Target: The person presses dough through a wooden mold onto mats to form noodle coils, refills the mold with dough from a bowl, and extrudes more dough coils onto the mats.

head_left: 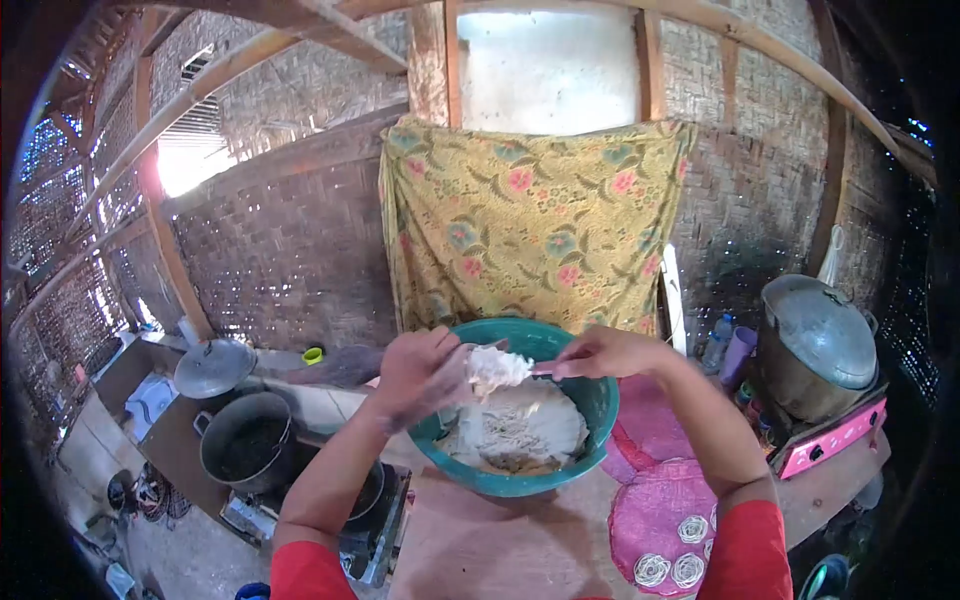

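Over one basin (507, 484), left hand (415, 368) grips one bag (464, 371) (white-filled), right hand (600, 353) one handle (546, 368).

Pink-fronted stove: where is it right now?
In the head view, the pink-fronted stove is at the right side, directly under the big lidded pot and to the right of the purple cup.

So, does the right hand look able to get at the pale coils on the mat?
Probably yes: nothing lies on the coils on the mat near the right forearm. But the right hand seems to grip a handle over the green basin, and may need freeing.
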{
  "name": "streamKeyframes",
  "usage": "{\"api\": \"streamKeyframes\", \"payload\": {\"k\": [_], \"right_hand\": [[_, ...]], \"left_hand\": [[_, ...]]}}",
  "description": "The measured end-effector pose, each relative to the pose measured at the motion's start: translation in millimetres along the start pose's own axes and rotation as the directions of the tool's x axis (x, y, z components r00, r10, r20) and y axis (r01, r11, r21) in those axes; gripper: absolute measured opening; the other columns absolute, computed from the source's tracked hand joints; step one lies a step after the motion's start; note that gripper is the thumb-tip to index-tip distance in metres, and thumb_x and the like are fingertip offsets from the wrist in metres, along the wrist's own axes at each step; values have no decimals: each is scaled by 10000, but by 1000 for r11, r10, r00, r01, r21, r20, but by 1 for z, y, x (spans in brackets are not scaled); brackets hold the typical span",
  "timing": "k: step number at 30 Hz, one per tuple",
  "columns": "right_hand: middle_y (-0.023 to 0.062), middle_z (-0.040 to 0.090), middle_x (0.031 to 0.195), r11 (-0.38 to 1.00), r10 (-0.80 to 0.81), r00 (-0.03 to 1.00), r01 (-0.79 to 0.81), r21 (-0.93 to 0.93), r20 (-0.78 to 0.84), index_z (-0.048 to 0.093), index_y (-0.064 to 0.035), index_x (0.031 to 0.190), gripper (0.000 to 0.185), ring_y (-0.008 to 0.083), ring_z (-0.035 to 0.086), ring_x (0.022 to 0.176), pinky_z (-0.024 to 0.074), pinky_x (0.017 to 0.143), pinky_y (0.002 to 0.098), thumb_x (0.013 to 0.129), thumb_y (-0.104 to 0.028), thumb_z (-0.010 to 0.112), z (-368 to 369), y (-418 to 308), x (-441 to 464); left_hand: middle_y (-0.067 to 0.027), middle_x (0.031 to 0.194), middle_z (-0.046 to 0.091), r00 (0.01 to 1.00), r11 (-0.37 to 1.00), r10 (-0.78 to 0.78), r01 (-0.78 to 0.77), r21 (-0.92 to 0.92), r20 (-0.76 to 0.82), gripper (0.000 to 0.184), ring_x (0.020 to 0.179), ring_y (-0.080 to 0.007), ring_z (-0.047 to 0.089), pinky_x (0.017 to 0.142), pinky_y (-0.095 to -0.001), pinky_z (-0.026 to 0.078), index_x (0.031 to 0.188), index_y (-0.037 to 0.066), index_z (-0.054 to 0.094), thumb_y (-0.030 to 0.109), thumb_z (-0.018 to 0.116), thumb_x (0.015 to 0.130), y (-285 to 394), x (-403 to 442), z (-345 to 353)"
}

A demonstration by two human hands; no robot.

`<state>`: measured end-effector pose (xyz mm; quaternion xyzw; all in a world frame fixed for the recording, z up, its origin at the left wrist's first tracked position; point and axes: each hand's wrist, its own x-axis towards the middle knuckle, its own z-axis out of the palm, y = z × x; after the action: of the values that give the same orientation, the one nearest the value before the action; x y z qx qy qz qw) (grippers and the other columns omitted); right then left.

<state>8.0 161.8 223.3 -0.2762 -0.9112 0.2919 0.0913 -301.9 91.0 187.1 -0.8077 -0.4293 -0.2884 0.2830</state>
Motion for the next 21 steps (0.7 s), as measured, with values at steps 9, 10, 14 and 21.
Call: {"api": "streamKeyframes", "payload": {"k": [9,10,14,21], "right_hand": [[43,548,741,466,-562,703,-165,-869,-435,603,-67,974,225,198,569,622,473,578,337,772,-147,544,93,-57,9],[35,526,745,451,-614,682,-109,-886,-397,575,-62,963,204,193,550,596,472,567,322,779,-140,533,94,-53,7],[37,545,765,519,-491,727,-199,-831,-480,590,-88,1015,251,191,583,638,473,546,324,776,-143,532,74,-46,-16],[35,576,817,550,-457,764,-159,-820,-455,625,-124,1030,275,222,615,682,489,581,345,769,-141,538,47,-67,-9]], "left_hand": [[-67,817,532,985,993,-116,112,34,130,386,747,-275,588,599,-374,484,858,114,566,373,707,608,21,23,3],[-67,817,532,985,993,-117,113,38,128,386,747,-275,588,599,-374,484,858,114,566,373,707,608,18,22,2],[-84,817,547,986,986,-167,167,-15,-13,352,769,-291,592,626,-386,482,847,105,571,412,658,698,-13,4,-2],[-77,813,554,978,976,-190,197,90,-83,345,747,-296,586,620,-399,473,883,119,586,388,673,686,-13,13,21]]}}
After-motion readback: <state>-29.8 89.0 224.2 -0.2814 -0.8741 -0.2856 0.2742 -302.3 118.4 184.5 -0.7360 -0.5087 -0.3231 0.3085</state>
